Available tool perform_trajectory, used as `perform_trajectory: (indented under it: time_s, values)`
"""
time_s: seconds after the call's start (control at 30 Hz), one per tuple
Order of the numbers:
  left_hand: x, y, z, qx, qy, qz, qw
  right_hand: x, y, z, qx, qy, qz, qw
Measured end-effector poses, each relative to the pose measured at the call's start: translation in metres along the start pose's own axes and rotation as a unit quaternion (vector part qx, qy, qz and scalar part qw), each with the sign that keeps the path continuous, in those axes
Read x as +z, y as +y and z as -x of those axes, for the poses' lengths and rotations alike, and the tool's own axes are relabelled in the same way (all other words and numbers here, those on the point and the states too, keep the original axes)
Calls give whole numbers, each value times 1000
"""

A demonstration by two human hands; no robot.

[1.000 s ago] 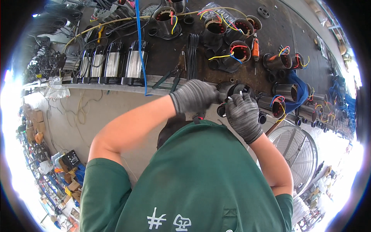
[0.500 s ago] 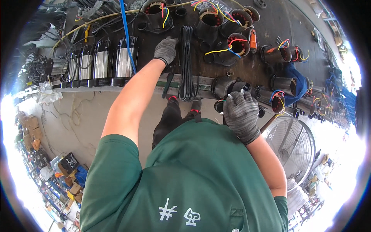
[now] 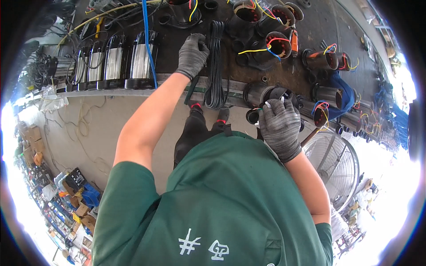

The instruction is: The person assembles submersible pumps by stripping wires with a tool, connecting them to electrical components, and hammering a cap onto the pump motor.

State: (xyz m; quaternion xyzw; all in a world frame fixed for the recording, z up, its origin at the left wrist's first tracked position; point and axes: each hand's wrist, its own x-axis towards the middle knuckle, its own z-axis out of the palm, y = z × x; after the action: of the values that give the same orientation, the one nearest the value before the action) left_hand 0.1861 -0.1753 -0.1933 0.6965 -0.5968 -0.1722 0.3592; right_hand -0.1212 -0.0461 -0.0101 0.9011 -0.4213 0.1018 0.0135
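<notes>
My left hand [image 3: 192,53], in a grey knit glove, reaches out over the dark workbench [image 3: 177,48] and rests its fingers against a coiled bundle of black cable [image 3: 216,66] that hangs over the bench's front edge. My right hand [image 3: 279,124], also gloved, is closed on a black round motor part [image 3: 277,95] at the bench edge, with a small white piece showing between the fingers. I cannot tell whether the left hand grips the cable.
A row of silver and black cylindrical housings [image 3: 113,64] lines the bench's left part. Motor stators with coloured wires [image 3: 277,42] stand at the back and right. A blue cable [image 3: 148,40] crosses the bench. A wire-guarded floor fan [image 3: 333,164] stands at the lower right.
My left hand left the motor part near my right hand and moved up and left to the black cable bundle. The right hand stayed on the motor part.
</notes>
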Motion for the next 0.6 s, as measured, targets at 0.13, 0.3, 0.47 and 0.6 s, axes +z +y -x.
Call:
perform_trajectory:
  time_s: [0.13, 0.3, 0.47, 0.6]
  values:
    - [-25, 71, 64, -110, -99, 392, 908, 4, 3, 4, 14, -3, 4, 1000]
    - [-54, 136, 135, -260, -221, 543, 767, 1, 2, 1, 8, 3, -10, 1000]
    - [-36, 143, 157, -272, -236, 558, 748, 4, 5, 5, 4, -2, 3, 1000]
    - [-31, 148, 162, -248, -214, 560, 761, 3, 5, 4, 4, 6, -3, 1000]
